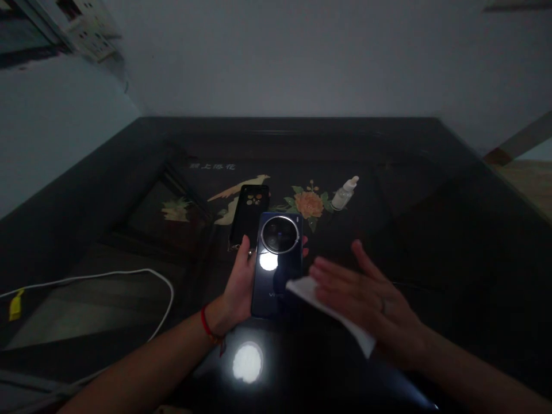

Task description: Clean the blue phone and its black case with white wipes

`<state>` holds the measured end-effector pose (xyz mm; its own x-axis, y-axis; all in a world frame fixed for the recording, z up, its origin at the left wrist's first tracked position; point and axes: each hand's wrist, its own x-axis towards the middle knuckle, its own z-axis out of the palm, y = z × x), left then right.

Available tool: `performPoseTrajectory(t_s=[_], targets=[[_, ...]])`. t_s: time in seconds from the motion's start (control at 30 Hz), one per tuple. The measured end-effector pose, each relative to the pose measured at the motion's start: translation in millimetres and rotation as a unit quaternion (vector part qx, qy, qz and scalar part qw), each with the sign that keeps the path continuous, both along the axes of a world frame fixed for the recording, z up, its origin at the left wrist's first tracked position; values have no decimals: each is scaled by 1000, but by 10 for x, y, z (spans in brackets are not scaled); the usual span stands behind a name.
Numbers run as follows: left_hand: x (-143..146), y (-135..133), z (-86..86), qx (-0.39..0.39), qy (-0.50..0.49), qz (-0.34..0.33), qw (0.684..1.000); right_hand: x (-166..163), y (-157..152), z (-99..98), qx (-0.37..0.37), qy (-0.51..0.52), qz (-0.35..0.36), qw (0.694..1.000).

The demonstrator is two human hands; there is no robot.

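My left hand (pixel 238 287) grips a dark blue phone (pixel 276 253) from its left edge, back side up, with its round camera ring facing me. My right hand (pixel 366 299) lies over the phone's lower right corner with its fingers stretched flat. It presses a white cloth (pixel 336 313) against the phone. A red string sits on my left wrist and a ring on a right finger.
A black phone case (pixel 249 215) lies just beyond the phone on the dark lacquered table (pixel 431 230) with flower inlay. A small clear dropper bottle (pixel 344 194) lies to the right of the painted flower. A white cable (pixel 129 276) curves along the left.
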<state>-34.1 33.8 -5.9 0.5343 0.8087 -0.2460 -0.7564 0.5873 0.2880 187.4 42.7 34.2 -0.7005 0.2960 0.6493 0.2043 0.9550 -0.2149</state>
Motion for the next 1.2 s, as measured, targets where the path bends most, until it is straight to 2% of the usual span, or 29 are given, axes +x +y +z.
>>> performPoseTrajectory(t_s=[0.07, 0.13, 0.3, 0.47, 0.53, 0.6, 0.67, 0.7, 0.73, 0.8, 0.9, 0.97, 1.07, 1.2], targets=[[7, -10, -29, 0, -1, -19, 1000, 7, 128, -19, 15, 20, -52, 998], [19, -14, -36, 1, 2, -18, 1000, -25, 197, -126, 34, 6, -57, 998], [58, -2, 42, -13, 21, -8, 1000, -150, 44, -398, 18, -78, 36, 996], [63, 2, 80, -7, 1, 37, 999, -250, -193, -350, -10, -81, 164, 983], [53, -3, 69, 3, -9, 34, 999, -237, -178, -283, -58, -40, 176, 982], [44, -8, 53, 16, -11, 9, 1000, -174, -71, -191, -142, 26, 97, 985], [40, -14, 41, 29, -11, -2, 1000, -85, 102, -76, -211, 107, -74, 969], [41, -18, 39, 31, -13, -3, 999, -45, 195, -18, -204, 156, -173, 951], [43, -23, 38, 32, -15, -1, 999, -16, 282, 34, -183, 194, -242, 933], [49, -36, 38, 34, -17, 1, 999, -8, 410, 95, -143, 207, -292, 923], [58, -66, 16, 38, -16, -14, 999, -105, 463, 43, -102, 94, -204, 969], [74, -89, -22, 33, -10, -23, 999, -202, 428, -51, -72, 13, -144, 987], [120, -117, -92, 2, 20, -14, 1000, -323, 336, -152, -17, -45, -121, 991], [170, -108, -137, -39, 49, 17, 998, -401, 217, -155, 46, -101, -63, 992]])
